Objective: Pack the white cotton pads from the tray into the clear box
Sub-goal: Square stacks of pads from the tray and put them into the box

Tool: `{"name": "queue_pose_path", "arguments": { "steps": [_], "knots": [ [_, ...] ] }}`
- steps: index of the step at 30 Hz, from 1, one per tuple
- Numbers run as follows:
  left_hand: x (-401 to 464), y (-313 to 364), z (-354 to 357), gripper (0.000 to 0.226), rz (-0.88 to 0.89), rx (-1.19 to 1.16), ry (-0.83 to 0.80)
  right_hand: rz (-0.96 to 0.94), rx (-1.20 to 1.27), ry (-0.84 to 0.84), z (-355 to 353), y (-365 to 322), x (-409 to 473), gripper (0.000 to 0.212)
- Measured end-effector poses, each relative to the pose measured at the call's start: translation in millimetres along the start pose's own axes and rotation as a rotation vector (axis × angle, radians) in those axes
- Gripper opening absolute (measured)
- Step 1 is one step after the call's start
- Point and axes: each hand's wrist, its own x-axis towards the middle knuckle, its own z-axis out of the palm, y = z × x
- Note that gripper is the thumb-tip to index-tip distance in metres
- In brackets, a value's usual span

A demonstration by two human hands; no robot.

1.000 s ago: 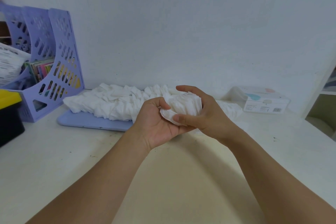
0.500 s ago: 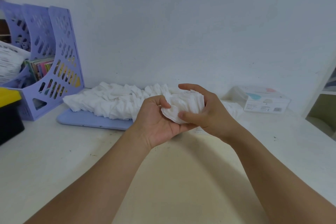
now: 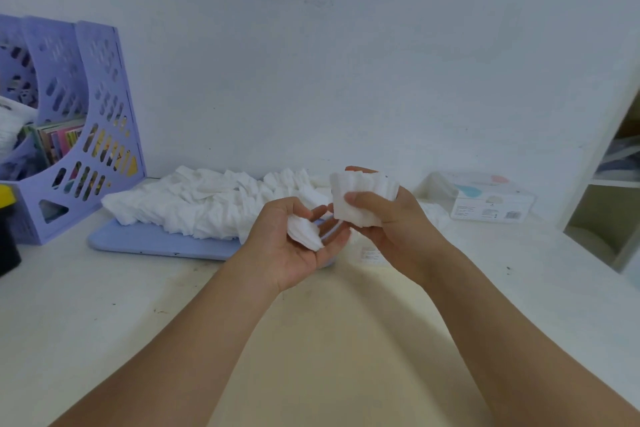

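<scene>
A purple file rack [image 3: 74,135] holding papers is seen left of the blue tray [image 3: 156,241], on which loose cotton pads [image 3: 194,203] are heaped. The clear box [image 3: 485,198] lies right of the tray. In front of the tray, a fanned stack of pads [image 3: 362,196] is pinched by the right hand [image 3: 391,225]; a smaller bunch [image 3: 304,230] is cupped in the left hand [image 3: 287,250], fingers curled.

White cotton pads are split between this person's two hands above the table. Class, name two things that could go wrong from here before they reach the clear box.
1. The right hand pinches a fanned stack of white cotton pads near one edge; the loose outer pads could slide out.
2. The left hand holds a smaller bunch of pads in a loose grip, so some may drop onto the marked white table, short of the clear plastic box.
</scene>
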Motion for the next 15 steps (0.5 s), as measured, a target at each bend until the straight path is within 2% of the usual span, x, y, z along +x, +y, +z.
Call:
{"name": "queue_pose_path", "arguments": {
  "steps": [2,5,7,11,15],
  "knots": [
    [5.7,0.9,-2.0,0.030,0.067,0.082,0.135,0.074,0.117,-0.023,-1.7,-3.9,-2.4,0.031],
    [6.6,0.4,1.9,0.008,0.171,0.268,0.195,0.166,0.190,-0.056,-1.5,-5.2,-5.4,0.023],
    [5.5,0.4,5.3,0.013,0.288,0.436,0.211,0.194,0.194,-0.087,1.3,-3.2,-5.6,0.024],
    [3.0,-0.2,7.5,0.011,0.565,0.740,0.178,0.188,0.155,-0.143,2.6,0.7,-4.0,0.032],
    [-0.8,0.8,6.3,0.008,0.674,0.833,0.062,0.180,0.143,-0.210,-0.1,-0.2,-2.4,0.038]
  ]
}}
